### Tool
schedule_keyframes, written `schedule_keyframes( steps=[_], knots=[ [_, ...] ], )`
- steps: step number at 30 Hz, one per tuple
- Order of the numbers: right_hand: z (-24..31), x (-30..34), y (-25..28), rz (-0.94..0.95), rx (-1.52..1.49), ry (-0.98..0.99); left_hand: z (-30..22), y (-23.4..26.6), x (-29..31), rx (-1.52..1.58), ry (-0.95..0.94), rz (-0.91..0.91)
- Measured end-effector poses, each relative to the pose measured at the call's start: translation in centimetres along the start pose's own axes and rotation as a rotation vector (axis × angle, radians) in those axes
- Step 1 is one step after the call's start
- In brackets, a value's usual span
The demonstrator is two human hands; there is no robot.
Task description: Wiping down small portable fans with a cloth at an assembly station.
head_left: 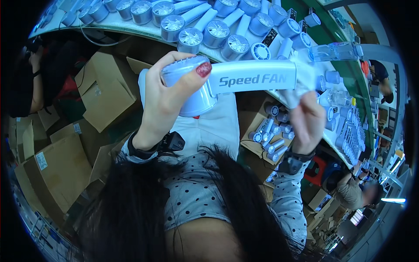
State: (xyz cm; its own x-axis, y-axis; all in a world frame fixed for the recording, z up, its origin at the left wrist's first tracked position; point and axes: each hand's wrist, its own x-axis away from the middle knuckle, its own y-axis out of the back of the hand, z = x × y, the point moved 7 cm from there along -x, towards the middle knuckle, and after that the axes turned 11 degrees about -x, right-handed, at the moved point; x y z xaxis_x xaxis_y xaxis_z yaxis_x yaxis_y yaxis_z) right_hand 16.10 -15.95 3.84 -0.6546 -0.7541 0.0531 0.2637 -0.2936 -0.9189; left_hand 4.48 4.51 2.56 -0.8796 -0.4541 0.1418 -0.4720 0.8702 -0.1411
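Observation:
A pale handheld fan [257,77] is held up in front of me, lying sideways with its round head to the left and its lettered handle to the right. My left hand [161,98] is wrapped round the head, with the thumb over its front. At the handle's far end, my right hand [309,120] grips a crumpled white cloth [304,81] that covers the tip. Motion blurs the cloth and right fingers slightly. Beyond the held fan, several similar fans [218,32] lie in rows on the table.
Two clear plastic bottles [334,52] [339,97] lie on the table at the right. An open carton [249,155] of fans stands below the table edge. Cardboard boxes [109,89] crowd the floor at left. Other people [355,192] are at the far right and far left.

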Motion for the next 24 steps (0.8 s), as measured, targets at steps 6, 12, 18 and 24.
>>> schedule_keyframes(
  steps=[6,12,18,24],
  knots=[
    [2.4,0.6,-5.8,-0.023,1.441,0.847,0.0,-1.6,-0.5,-0.011,-0.033,-0.003],
    [-5.6,-2.7,-10.3,0.775,1.899,0.301,-2.1,-0.3,-0.5,-0.224,-0.234,-0.069],
    [-6.0,-4.1,-8.8,0.610,1.765,0.084,-1.7,-0.4,0.1,-0.356,-0.508,0.001],
    [-5.9,-6.5,-8.2,0.458,1.662,-0.119,-3.6,5.6,1.6,-0.495,-0.468,-0.085]
  ],
)
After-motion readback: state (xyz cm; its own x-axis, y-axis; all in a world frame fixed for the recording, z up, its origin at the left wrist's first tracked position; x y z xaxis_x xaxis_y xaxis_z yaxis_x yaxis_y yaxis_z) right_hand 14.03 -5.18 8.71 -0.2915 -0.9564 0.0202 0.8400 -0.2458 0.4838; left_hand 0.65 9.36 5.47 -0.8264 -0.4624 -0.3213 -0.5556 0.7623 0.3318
